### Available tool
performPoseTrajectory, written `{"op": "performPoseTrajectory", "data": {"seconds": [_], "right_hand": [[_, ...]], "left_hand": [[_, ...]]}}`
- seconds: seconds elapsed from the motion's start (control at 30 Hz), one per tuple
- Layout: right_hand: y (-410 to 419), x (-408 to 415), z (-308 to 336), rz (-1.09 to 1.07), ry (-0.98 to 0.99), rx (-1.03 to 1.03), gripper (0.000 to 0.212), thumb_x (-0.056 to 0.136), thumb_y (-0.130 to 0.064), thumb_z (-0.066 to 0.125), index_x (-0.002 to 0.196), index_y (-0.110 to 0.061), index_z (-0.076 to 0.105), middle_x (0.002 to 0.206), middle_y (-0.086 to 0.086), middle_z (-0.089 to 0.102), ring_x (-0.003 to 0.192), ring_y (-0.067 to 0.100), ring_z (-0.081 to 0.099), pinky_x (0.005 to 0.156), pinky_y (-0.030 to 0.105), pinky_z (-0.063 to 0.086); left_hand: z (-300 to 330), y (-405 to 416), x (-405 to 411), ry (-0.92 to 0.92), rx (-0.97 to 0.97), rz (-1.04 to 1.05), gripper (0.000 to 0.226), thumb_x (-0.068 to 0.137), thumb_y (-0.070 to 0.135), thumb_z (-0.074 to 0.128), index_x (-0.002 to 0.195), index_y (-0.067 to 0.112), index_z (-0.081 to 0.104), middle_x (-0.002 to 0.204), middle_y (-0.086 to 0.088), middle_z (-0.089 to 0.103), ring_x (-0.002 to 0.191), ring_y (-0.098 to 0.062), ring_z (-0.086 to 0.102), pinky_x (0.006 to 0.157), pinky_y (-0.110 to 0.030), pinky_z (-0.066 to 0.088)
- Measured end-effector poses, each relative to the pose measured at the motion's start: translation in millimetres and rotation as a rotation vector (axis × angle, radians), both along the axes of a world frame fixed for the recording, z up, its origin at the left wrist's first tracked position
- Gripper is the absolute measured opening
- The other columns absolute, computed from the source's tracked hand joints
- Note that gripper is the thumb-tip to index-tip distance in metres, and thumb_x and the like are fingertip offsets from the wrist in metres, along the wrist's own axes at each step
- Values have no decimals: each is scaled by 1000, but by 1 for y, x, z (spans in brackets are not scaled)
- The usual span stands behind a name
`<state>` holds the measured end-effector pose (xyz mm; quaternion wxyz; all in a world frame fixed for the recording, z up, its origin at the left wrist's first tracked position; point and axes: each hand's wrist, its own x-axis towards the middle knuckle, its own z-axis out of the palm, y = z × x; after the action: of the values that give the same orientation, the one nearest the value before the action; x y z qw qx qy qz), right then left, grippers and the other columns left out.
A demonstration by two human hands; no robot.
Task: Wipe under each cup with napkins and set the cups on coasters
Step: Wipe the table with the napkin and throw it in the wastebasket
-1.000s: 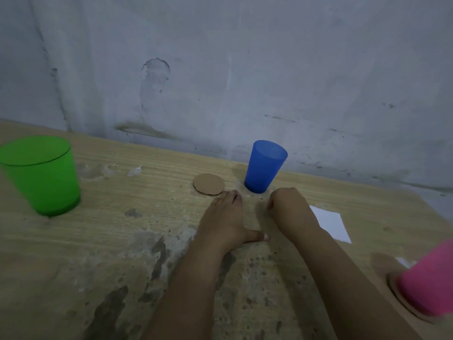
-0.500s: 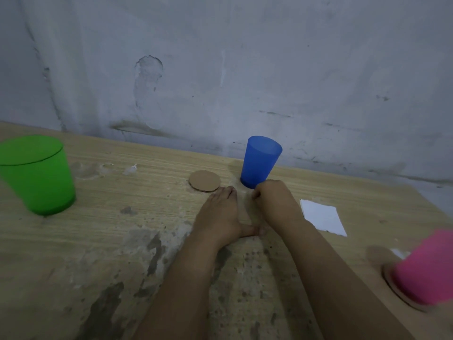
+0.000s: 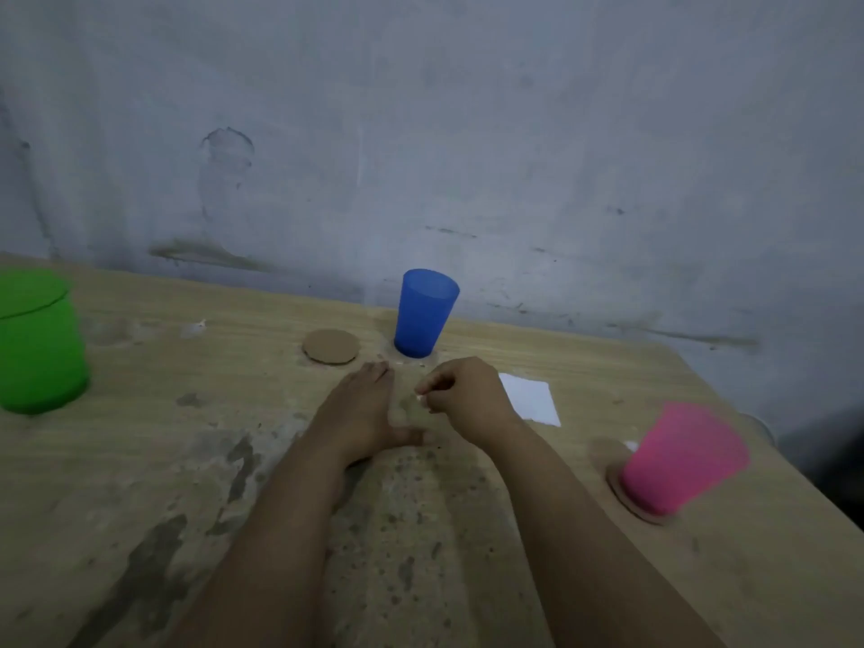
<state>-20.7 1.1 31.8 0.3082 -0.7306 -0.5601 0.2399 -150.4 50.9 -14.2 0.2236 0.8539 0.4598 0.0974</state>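
Both hands lay near the middle of the table (image 3: 140, 460), just short of the blue cup (image 3: 424, 313). Left hand (image 3: 362, 413) rested flat and open on the wood, fingers together and pointing toward the far edge, thumb spread out to the right, holding nothing. Right hand (image 3: 467, 395) sat beside it with the fingers curled in; a small white scrap showed at the fingertips, too small to tell what it was or whether it was gripped. The blue cup stood upright near the far edge, directly on the wood, with a bare round coaster (image 3: 331, 346) just to its left. A white napkin (image 3: 530, 398) lay flat just right of the right hand. By the right edge the pink cup (image 3: 682, 458) sat on a second coaster (image 3: 622, 495). The green cup (image 3: 39, 339) stood at the left edge.
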Motion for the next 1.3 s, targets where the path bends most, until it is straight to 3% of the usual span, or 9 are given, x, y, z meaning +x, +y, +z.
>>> {"op": "performPoseTrajectory", "data": {"seconds": [0.17,0.27,0.33,0.5,0.63,0.73,0.87,1.07,1.3], "right_hand": [[-46,18,19,-88,519,33,13,82,7,59,86,-5,62,81,8,60,78,24,66,79,36,57],[-76,23,24,-138,722,103,13,81,12,57,83,0,57,79,15,59,70,27,65,75,37,59],[-96,26,25,-152,770,155,14,81,14,57,79,0,58,77,17,61,67,25,62,71,31,57],[-151,40,29,-80,894,286,14,79,11,60,76,0,67,76,15,64,69,21,60,71,25,54],[-192,47,28,-41,916,381,8,80,2,63,84,3,70,76,9,70,76,18,65,77,22,55],[-223,53,30,-71,1004,448,32,73,-15,67,89,13,65,77,13,68,75,19,66,74,21,56],[-274,66,27,-142,1060,533,23,79,0,61,96,16,63,83,16,68,77,18,65,77,20,56],[-361,95,-1,-332,1066,649,22,61,-1,68,83,1,68,77,10,72,77,16,67,80,23,55],[-459,140,-59,-626,1109,671,22,47,-12,81,69,-6,76,73,9,74,71,15,71,65,17,55]], "left_hand": [[10,-33,4,-53,-86,-42,105,72,64,65,150,14,15,158,-7,16,145,-24,13,115,-36,17],[16,-66,16,-254,-226,-59,80,85,46,63,149,24,21,156,0,24,141,-18,26,111,-32,27],[20,-86,22,-403,-281,-74,62,91,23,54,147,31,28,151,6,36,133,-11,38,104,-26,34],[43,-135,42,-687,-319,-145,62,85,-7,39,137,26,47,134,10,53,126,-4,47,101,-21,40],[61,-184,56,-906,-449,-126,44,94,-2,43,127,24,56,122,12,59,113,-2,55,96,-19,45],[63,-221,68,-1086,-661,-111,33,93,-1,48,117,16,62,118,-2,67,113,-15,61,101,-32,46],[61,-266,86,-1220,-883,-84,46,86,-17,33,117,5,59,113,-12,66,107,-23,60,101,-35,44],[42,-333,127,-1178,-1067,-142,50,85,-18,25,118,2,55,112,-14,65,103,-21,62,95,-28,47],[-12,-412,182,-732,-1101,-403,38,94,-6,40,122,13,58,121,-2,63,115,-13,57,97,-25,44]]}}
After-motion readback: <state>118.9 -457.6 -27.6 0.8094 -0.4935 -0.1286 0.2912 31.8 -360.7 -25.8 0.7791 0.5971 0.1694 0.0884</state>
